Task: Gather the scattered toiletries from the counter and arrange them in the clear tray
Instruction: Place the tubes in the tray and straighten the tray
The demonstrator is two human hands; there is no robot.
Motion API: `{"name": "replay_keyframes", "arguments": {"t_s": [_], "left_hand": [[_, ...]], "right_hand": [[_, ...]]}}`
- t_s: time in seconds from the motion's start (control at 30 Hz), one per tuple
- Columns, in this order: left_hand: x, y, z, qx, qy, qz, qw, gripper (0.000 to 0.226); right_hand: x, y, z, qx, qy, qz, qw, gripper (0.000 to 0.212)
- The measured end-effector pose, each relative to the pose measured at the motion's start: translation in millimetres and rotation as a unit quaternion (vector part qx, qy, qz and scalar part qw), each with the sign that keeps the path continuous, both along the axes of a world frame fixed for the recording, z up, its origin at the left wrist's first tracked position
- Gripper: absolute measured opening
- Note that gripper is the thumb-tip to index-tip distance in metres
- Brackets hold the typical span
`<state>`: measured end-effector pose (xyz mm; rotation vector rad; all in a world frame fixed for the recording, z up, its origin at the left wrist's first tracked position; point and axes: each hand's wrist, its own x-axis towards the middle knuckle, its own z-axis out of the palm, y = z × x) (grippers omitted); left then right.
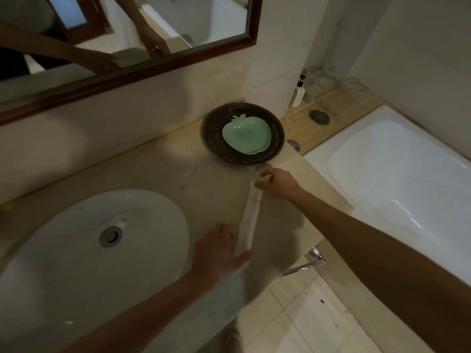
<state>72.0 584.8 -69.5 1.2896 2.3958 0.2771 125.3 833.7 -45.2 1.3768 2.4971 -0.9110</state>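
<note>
We see a dark round plate (242,109) on the far right part of the beige counter (153,171), and in it sits a pale green apple-shaped dish (246,135) that holds nothing we can make out. To the left, the white oval sink (63,250) is sunk into the counter, with only its metal drain (110,236) in the bowl. A white pump bottle (297,94) stands far off on the ledge by the white bathtub (395,174), with clear glassware beside it that is too blurred to sort out.

A long white tube (248,220) lies flat on the counter, running from near to far between our two hands. It bears a small line of dark print near its far end, too blurred to read.

Our right hand (277,184) is at the tube's far end, fingers curled, thumb and forefinger close on the tip; we cannot tell whether they truly pinch it. Our left hand (219,250) lies spread and flat on the counter at the tube's near end, thumb across the tube's edge.

A wood-framed mirror (127,34) above reflects both arms.
</note>
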Motion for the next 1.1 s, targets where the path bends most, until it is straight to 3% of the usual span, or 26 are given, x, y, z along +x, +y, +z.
{"name": "replay_keyframes", "arguments": {"t_s": [0.17, 0.33, 0.4, 0.6, 0.77, 1.1], "left_hand": [[-1, 1, -3, -0.027, 0.009, -0.006, 1.0, 0.055], [-50, -20, -9, -0.064, -0.094, 0.014, 0.993, 0.044], [-76, -30, -3, -0.049, -0.14, 0.009, 0.989, 0.039], [-142, -87, 47, 0.016, -0.127, 0.038, 0.991, 0.019], [-174, -188, 93, 0.038, -0.129, 0.119, 0.984, 0.017], [-212, -482, 143, 0.019, -0.111, 0.294, 0.949, 0.01]], "right_hand": [[-8, -1, -10, 0.0, -0.019, 0.015, 1.0, 0.034], [14, -13, -12, -0.056, 0.029, -0.027, 0.998, 0.025], [16, -24, -8, -0.083, 0.058, -0.038, 0.994, 0.025], [-4, -83, 32, -0.151, 0.097, -0.065, 0.982, 0.024], [-23, -160, 62, -0.213, 0.097, -0.013, 0.972, 0.019], [-138, -401, 97, -0.28, 0.078, 0.16, 0.943, 0.019]]}}
